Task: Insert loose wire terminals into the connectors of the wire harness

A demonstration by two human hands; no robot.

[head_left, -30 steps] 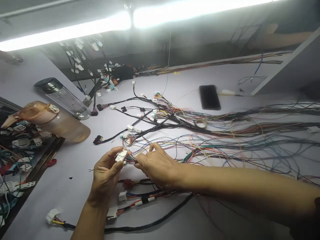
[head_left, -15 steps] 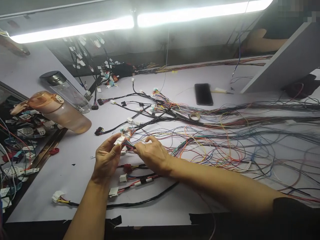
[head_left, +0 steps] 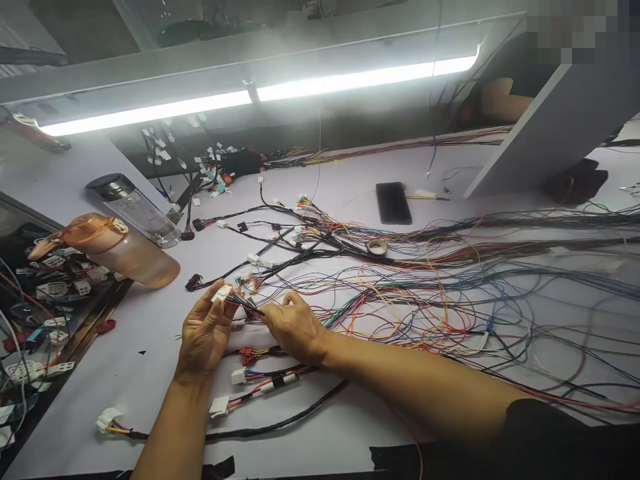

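My left hand (head_left: 204,331) pinches a small white connector (head_left: 222,293) just above the white table (head_left: 150,347). A bundle of coloured wires runs out of that connector to the right. My right hand (head_left: 291,325) is closed on those wires (head_left: 246,304) close behind the connector. Both hands hover over more white connectors (head_left: 239,376) on black and red leads. A wide tangle of coloured harness wires (head_left: 425,300) spreads from my hands to the right edge.
Two bottles, one orange (head_left: 115,250) and one clear (head_left: 137,208), lie at the left. A tray of connectors (head_left: 35,313) sits at the far left. A black phone (head_left: 393,203) and a tape roll (head_left: 377,247) lie further back. Another person's arm (head_left: 500,100) shows at top right.
The view has tilted up and back. My hands have stayed together on the connector and its wires, with the connector turned slightly to the left.
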